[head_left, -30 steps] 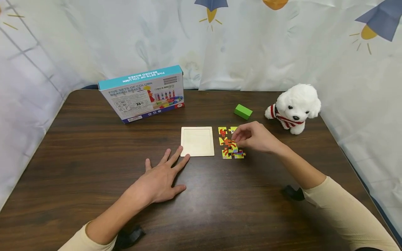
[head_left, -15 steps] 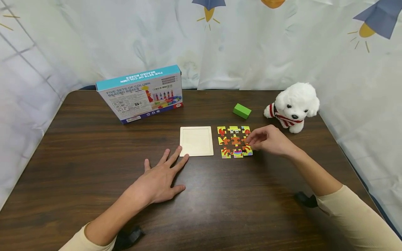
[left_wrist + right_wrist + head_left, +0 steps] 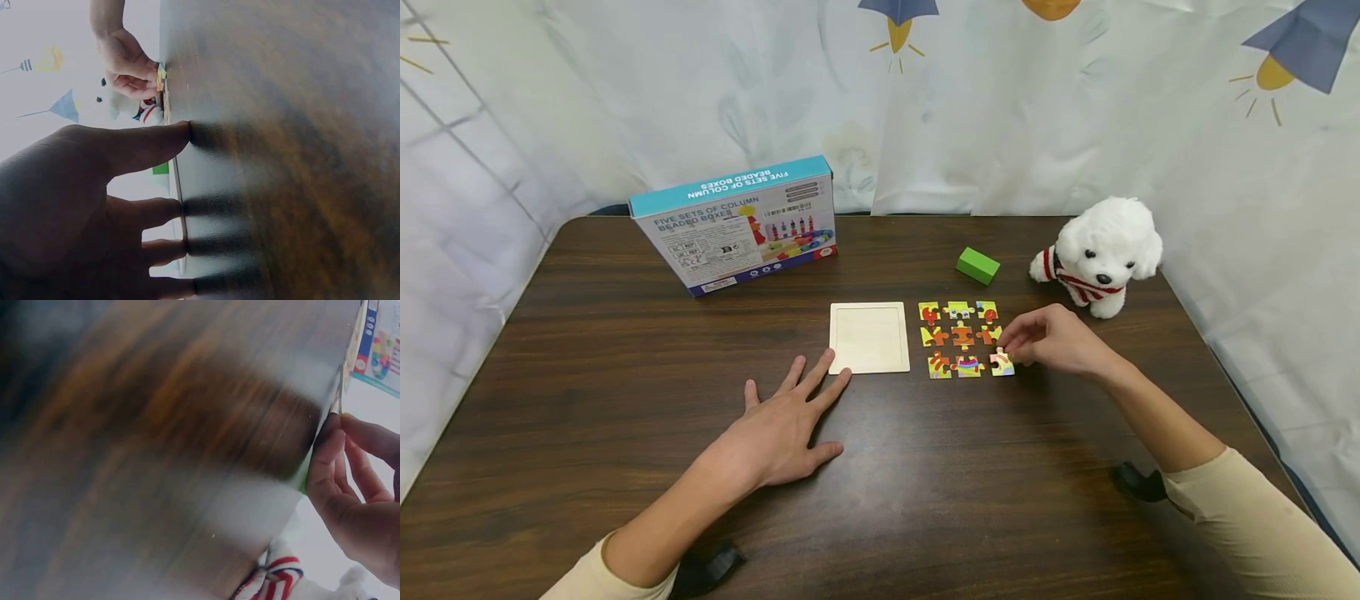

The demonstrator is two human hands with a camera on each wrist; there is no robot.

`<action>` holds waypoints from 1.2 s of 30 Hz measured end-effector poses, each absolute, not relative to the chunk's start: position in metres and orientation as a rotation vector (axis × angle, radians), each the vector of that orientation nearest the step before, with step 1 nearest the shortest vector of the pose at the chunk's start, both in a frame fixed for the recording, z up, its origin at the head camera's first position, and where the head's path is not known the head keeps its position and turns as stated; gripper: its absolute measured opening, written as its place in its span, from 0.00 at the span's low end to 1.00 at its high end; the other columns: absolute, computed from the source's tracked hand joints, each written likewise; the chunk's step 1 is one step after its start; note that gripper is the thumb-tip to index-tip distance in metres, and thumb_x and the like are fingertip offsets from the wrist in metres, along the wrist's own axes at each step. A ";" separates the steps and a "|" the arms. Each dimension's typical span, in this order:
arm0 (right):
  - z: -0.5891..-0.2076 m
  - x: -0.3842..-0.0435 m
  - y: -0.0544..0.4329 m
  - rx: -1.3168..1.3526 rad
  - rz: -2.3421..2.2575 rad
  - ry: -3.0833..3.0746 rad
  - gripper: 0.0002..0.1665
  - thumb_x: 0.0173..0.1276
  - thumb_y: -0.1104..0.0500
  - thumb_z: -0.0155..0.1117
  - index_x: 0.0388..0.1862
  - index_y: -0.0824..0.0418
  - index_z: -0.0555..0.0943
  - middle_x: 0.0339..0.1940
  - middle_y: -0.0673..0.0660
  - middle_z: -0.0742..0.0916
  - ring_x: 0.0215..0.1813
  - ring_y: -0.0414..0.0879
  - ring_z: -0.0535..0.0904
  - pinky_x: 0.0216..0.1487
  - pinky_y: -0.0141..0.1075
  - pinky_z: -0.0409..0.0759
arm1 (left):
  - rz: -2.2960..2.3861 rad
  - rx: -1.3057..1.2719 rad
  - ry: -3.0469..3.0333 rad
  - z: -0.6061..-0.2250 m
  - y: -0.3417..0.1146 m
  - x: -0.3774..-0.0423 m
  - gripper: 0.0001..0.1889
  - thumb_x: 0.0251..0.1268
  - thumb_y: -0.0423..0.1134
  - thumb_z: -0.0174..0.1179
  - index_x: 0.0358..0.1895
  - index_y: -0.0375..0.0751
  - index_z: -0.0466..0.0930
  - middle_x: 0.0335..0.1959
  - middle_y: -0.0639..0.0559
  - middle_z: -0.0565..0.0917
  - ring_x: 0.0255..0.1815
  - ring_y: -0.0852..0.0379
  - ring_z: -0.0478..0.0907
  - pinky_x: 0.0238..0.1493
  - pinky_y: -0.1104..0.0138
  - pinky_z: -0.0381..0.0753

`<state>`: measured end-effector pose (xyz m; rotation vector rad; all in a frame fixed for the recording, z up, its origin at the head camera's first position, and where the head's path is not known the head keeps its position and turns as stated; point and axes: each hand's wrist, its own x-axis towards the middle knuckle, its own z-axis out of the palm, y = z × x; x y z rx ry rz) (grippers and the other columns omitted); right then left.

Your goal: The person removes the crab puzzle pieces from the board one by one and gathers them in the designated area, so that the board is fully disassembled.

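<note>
My right hand (image 3: 1051, 337) pinches a jigsaw puzzle piece (image 3: 1002, 364) between thumb and fingers at the lower right of the puzzle. The piece looks pale and slightly tilted. Beside it, several other yellow, red and orange puzzle pieces (image 3: 962, 336) lie in three rows with small gaps. To their left is a square wooden puzzle tray (image 3: 871, 337) with a raised border and a bare inside. My left hand (image 3: 786, 429) rests with fingers spread, two fingertips at the tray's lower left corner. The left wrist view shows its thumb (image 3: 150, 147) touching the table.
A green block (image 3: 978, 266) lies behind the pieces. The white plush dog (image 3: 1108, 258) sits at the back right. A cardboard toy box (image 3: 737, 229) stands at the back left. The brown table (image 3: 925, 500) ends at a pale curtain (image 3: 1000, 125).
My right hand has moved right from the middle pieces to the bottom right one, uncovering the rest. That piece has shifted slightly right, away from its neighbours. My left hand has stayed put.
</note>
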<state>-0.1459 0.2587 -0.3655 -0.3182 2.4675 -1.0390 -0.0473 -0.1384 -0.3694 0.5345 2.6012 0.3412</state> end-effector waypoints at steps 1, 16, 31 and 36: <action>-0.365 -0.146 0.258 -0.322 -1.037 2.472 0.10 0.63 0.67 0.73 0.44 0.64 0.90 0.37 0.57 0.91 0.35 0.41 0.84 0.37 0.34 0.82 | 0.340 0.534 2.600 -0.369 -0.138 -0.047 0.48 0.69 0.59 0.65 0.86 0.56 0.50 0.89 0.50 0.40 0.87 0.33 0.43 0.63 0.15 0.45; -0.364 -0.147 0.249 -0.260 -0.890 2.574 0.06 0.62 0.65 0.73 0.39 0.60 0.90 0.29 0.51 0.90 0.31 0.43 0.84 0.35 0.37 0.81 | 0.335 0.543 2.602 -0.370 -0.139 -0.048 0.48 0.69 0.60 0.65 0.86 0.56 0.50 0.89 0.50 0.40 0.86 0.33 0.43 0.62 0.15 0.46; -0.360 -0.147 0.244 -0.233 -0.829 2.603 0.07 0.61 0.66 0.73 0.38 0.61 0.89 0.27 0.50 0.89 0.30 0.42 0.82 0.34 0.38 0.79 | 0.335 0.535 2.596 -0.370 -0.139 -0.047 0.48 0.70 0.60 0.65 0.86 0.56 0.49 0.89 0.50 0.39 0.87 0.34 0.42 0.63 0.15 0.45; -0.361 -0.147 0.243 -0.217 -0.821 2.606 0.06 0.61 0.67 0.73 0.38 0.61 0.89 0.26 0.50 0.88 0.29 0.43 0.82 0.34 0.38 0.79 | 0.339 0.537 2.594 -0.369 -0.139 -0.047 0.48 0.70 0.59 0.65 0.86 0.56 0.49 0.89 0.50 0.40 0.87 0.34 0.42 0.63 0.15 0.45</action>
